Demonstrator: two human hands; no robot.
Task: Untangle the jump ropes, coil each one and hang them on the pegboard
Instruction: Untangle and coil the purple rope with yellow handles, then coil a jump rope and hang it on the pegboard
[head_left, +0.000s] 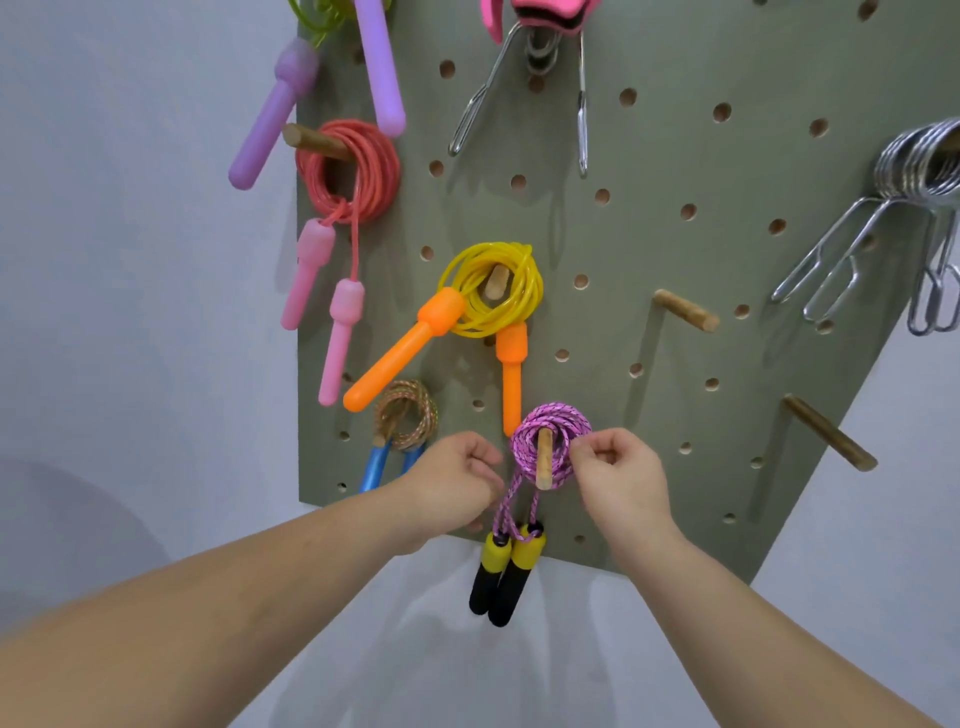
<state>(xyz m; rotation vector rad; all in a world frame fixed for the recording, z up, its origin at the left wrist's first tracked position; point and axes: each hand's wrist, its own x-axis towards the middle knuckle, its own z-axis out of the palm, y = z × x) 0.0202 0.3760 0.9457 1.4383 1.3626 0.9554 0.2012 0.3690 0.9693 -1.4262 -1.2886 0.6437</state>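
Observation:
A coiled purple braided jump rope (524, 441) hangs on a wooden peg (544, 460) low on the grey-green pegboard (649, 249). Its two black-and-yellow handles (506, 571) dangle below the board's bottom edge. My right hand (621, 480) pinches the coil's right side. To the left of the coil my left hand (452, 480) has its fingers curled, touching the rope's hanging strands; whether it grips them I cannot tell. Other coiled ropes hang on pegs: yellow with orange handles (493, 291), red with pink handles (348, 171), and a multicoloured one with blue handles (405, 421).
Free wooden pegs stick out at right (685, 310) and lower right (830, 440). Metal spring clips hang at top centre (545, 62) and far right (914, 208). Lilac handles (275, 114) hang at top left. White wall surrounds the board.

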